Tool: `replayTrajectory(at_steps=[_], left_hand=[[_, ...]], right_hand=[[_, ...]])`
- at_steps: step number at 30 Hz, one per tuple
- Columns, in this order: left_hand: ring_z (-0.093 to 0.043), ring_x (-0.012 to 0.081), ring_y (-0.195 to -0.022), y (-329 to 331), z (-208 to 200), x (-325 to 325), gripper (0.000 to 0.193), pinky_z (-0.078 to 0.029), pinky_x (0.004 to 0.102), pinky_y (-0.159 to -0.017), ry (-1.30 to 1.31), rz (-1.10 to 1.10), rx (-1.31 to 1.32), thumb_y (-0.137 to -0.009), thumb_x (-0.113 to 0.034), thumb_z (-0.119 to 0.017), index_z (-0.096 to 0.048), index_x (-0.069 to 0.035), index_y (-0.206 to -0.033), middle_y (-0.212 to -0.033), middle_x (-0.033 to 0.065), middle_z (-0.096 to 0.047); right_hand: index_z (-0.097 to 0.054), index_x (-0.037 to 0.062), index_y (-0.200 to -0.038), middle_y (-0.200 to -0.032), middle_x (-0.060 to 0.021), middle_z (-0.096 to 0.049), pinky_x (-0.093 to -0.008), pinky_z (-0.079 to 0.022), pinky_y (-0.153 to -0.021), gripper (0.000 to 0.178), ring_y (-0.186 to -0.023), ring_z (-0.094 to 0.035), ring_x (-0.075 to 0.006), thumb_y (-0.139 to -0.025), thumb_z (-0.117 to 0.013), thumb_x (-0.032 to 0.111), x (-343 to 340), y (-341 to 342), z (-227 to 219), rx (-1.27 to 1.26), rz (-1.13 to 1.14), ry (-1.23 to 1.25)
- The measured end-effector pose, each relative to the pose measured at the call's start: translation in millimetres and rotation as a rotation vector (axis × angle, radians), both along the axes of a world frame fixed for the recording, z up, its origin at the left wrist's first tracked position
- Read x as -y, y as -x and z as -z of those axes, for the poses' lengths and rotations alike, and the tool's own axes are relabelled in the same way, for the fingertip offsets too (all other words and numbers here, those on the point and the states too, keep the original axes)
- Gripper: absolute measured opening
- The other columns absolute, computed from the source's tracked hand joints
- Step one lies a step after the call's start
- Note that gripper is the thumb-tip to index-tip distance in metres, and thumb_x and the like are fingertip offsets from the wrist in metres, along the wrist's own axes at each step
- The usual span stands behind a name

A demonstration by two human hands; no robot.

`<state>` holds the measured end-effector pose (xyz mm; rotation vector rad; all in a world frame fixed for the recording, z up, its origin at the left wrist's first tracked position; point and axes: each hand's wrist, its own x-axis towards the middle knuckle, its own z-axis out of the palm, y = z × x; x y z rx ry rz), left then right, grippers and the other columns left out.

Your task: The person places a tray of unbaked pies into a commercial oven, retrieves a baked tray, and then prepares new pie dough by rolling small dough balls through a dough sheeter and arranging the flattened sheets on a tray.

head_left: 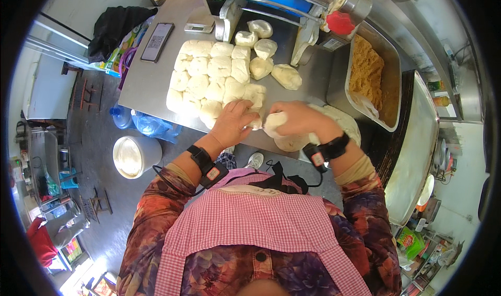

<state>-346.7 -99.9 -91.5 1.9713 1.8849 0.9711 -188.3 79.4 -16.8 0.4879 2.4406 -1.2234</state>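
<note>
Near the table's front edge, my left hand [232, 122] has its fingers curled at the front right corner of a block of pale dough pieces [198, 82] pressed side by side. Its fingertips and thumb close on a small dough piece [255, 122] there. Just to the right, my right hand [305, 120] is closed around another lump of dough [274, 122], partly covered by its fingers. Beneath and beyond that hand lies more pale dough [342, 119], partly hidden by the wrist. Several loose dough balls [261, 67] sit behind the block.
A metal tray of brown crumbly filling [367, 69] stands at the right. At the back is a roller machine with red knobs [340, 23]. A phone [157, 43] and small scale [200, 24] lie back left. On the floor stands a white bucket [136, 156].
</note>
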Motion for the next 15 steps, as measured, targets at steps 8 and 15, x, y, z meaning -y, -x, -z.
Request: replayTrajectory(at_steps=[8,15], left_hand=[[-0.053,0.0297,-0.102,-17,13,23,0.033,-0.044,0.0386,-0.088,-0.079,-0.023,-0.185,-0.07,-0.006,-0.059,-0.063,-0.013,-0.102,-0.106,0.0088,-0.055],[-0.055,0.0277,-0.094,-21,20,43,0.036,-0.047,0.0365,-0.082,-0.127,0.042,-0.153,-0.067,-0.005,-0.06,-0.06,-0.01,-0.102,-0.096,0.0079,-0.056]], right_hand=[[-0.052,0.0022,-0.124,-0.118,-0.0218,-0.058,-0.038,-0.045,-0.092,0.067,-0.108,-0.057,-0.0343,-0.07,-0.073,0.037,-9,7,12,-0.335,0.165,-0.613],[-0.053,-0.0042,-0.12,-0.119,-0.023,-0.057,-0.0373,-0.045,-0.091,0.069,-0.108,-0.057,-0.0339,-0.069,-0.072,0.038,25,59,58,-0.074,0.275,-0.161]])
